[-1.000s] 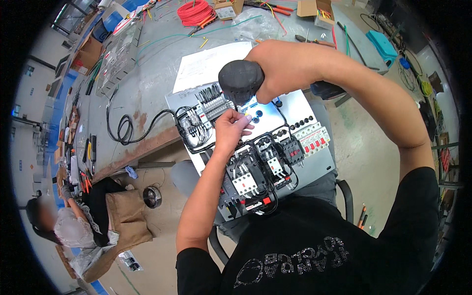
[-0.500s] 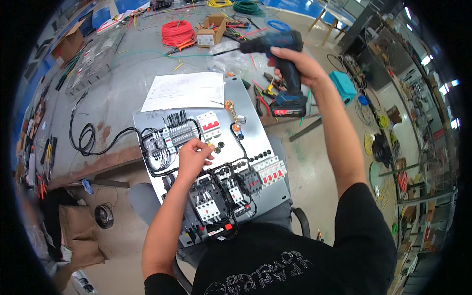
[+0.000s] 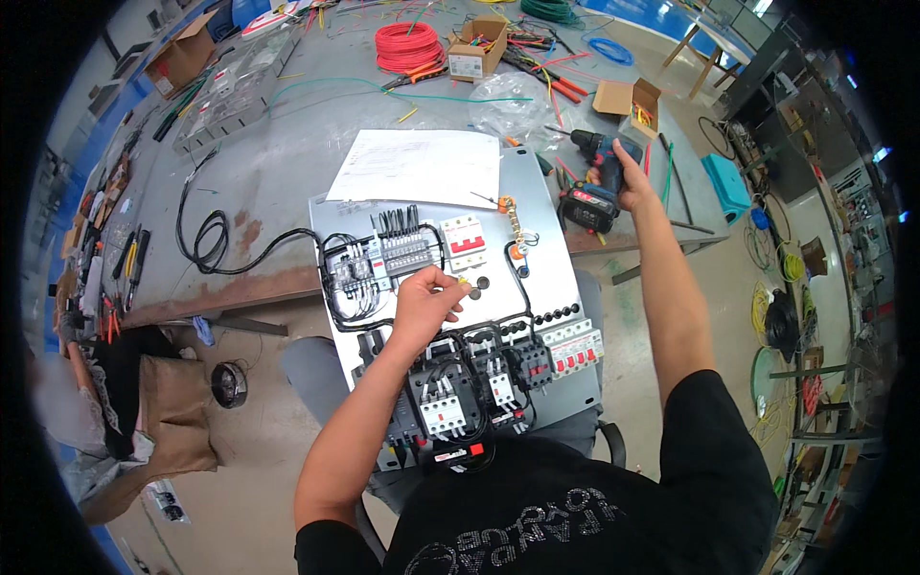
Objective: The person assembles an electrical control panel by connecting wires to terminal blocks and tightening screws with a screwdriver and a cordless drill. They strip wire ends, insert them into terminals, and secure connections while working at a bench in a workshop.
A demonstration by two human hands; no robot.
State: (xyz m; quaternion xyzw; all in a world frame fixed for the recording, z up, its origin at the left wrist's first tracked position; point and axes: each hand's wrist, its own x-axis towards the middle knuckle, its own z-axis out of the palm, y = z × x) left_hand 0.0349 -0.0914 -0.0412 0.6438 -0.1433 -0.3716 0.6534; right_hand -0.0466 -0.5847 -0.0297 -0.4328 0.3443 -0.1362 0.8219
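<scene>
A metal mounting panel (image 3: 337, 213) slopes from the table edge down over my lap. My left hand (image 3: 428, 302) is over its middle, fingertips pinched on a small yellow piece (image 3: 464, 282) too small to name. Just right of it are black round grommets (image 3: 482, 283). Above the hand sit a row of terminal blocks (image 3: 409, 257) and a white breaker with red levers (image 3: 465, 240). Contactors (image 3: 443, 413) and black cables fill the lower part. My right hand (image 3: 630, 179) grips a cordless drill (image 3: 588, 207) at the table's right edge, its bit pointing left.
White paper (image 3: 417, 165) covers the panel's top edge. Behind lie a red wire coil (image 3: 408, 48), cardboard boxes (image 3: 467, 65), a plastic bag (image 3: 513, 107) and pliers. A black cable (image 3: 213, 225) loops at left. Another person (image 3: 77, 402) sits at far left.
My right hand has lowered the cordless drill from the air to the table's right edge. The view has shifted, so the scene appears further right. My left hand keeps its pinch over the panel.
</scene>
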